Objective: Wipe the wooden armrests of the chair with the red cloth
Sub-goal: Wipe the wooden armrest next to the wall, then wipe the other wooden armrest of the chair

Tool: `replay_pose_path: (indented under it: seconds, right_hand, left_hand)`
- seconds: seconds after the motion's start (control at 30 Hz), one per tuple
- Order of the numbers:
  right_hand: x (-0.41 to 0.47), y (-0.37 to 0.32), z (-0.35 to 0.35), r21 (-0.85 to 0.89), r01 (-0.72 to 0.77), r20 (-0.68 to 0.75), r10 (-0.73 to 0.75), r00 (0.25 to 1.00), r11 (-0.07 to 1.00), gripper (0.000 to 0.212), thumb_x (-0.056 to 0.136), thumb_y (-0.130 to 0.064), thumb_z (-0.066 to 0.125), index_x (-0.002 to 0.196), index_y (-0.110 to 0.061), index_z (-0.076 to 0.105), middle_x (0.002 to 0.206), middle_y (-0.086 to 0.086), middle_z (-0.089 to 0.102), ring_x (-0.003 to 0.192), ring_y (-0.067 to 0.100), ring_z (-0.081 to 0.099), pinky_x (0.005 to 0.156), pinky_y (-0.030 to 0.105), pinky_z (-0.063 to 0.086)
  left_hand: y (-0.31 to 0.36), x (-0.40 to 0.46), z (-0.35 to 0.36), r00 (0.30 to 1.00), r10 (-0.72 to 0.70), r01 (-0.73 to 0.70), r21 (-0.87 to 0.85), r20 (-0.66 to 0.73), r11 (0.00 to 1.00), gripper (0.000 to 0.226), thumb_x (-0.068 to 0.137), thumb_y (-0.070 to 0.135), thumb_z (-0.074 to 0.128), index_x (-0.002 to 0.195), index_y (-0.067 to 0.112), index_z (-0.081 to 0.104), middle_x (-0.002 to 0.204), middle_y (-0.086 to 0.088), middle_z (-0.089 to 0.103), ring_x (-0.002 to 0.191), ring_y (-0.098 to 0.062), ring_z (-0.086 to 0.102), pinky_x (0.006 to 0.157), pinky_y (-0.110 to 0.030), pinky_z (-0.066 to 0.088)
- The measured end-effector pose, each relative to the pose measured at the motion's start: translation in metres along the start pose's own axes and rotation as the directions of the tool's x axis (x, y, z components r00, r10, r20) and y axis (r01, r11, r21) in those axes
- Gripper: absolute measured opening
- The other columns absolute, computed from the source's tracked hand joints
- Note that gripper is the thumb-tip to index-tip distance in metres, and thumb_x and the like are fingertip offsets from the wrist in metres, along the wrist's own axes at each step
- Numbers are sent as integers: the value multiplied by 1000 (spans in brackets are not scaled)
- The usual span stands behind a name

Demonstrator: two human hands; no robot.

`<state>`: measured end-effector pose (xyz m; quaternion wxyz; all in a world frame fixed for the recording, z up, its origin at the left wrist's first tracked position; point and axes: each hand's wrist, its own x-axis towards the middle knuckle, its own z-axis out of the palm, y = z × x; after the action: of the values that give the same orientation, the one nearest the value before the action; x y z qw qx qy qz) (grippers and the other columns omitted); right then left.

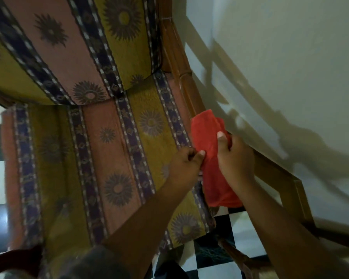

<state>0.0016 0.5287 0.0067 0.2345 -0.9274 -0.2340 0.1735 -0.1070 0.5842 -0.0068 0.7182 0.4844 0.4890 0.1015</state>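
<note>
Beyond both hands, filling most of the view: chair (101,141) with striped sun-patterned cushions in yellow, pink and navy. To the right of the right hand, a pale wall (280,57) crossed by shadows. Running diagonally under and past the right hand, close along that wall: wooden armrest (186,85), reddish-brown, glossy. Below the wrists, a black-and-white checkered floor (226,228).

Draped over the armrest and caught between the two hands: red cloth (208,137), upper fold reaching past the fingertips up the rail, lower end hanging down below the right wrist beside the seat cushion.

Right hand (233,156) clamped on the cloth from the wall side, thumb laid flat across the top of it, fingers curled round the far side out of sight. Left hand (186,161) just left of the cloth, fingers curled, thumb and fingertips pinching its near edge.
</note>
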Motion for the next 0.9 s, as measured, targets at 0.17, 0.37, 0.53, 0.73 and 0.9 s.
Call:
replay_pose_path:
  seconds: [0.17, 0.37, 0.53, 0.73, 0.9]
  right_hand:
    - [-32, -42, 2, 215, 134, -87, -117, 989, 967, 29, 100, -43, 49, 116, -19, 56, 87, -14, 54, 73, -1, 52, 61, 20, 36]
    - [-127, -122, 59, 436, 163, 172, -260, 950, 885, 37, 98, -36, 54, 133, -22, 54, 125, -4, 60, 111, 17, 59, 94, 37, 47]
    - [-230, -203, 126, 558, 197, 297, -416, 860, 806, 38, 95, -27, 61, 131, -15, 58, 125, 2, 65, 109, 15, 60, 96, 34, 48]
    - [-311, -262, 203, 569, 280, 322, -523, 789, 773, 38, 94, -27, 63, 130, -16, 58, 117, -6, 62, 95, -4, 52, 82, 2, 36]
    - [-320, -249, 252, 385, 298, 341, -435, 833, 873, 39, 93, -28, 66, 128, -11, 58, 120, 8, 67, 101, 19, 61, 81, 22, 39]
  left_hand:
    - [5, -23, -40, 991, 88, -97, -77, -104, 992, 18, 104, 24, 50, 88, 15, 51, 81, -6, 54, 73, -13, 52, 67, -30, 46]
    - [-11, -104, -171, 826, 309, -254, 178, -471, 951, 13, 103, 23, 53, 89, 22, 52, 70, 20, 55, 61, 5, 48, 58, -13, 39]
    - [-31, -184, -297, 649, 335, -183, 288, -683, 940, 6, 101, 20, 56, 96, 19, 58, 76, 14, 55, 68, 4, 51, 68, -16, 41]
    - [-61, -235, -399, 540, 271, -32, 303, -797, 953, 6, 101, 27, 55, 96, 29, 56, 82, 16, 58, 73, 16, 54, 62, -1, 38]
    - [-93, -209, -430, 660, 161, 145, 336, -734, 931, 13, 101, 26, 57, 108, 15, 60, 97, -2, 66, 86, -14, 63, 77, -29, 51]
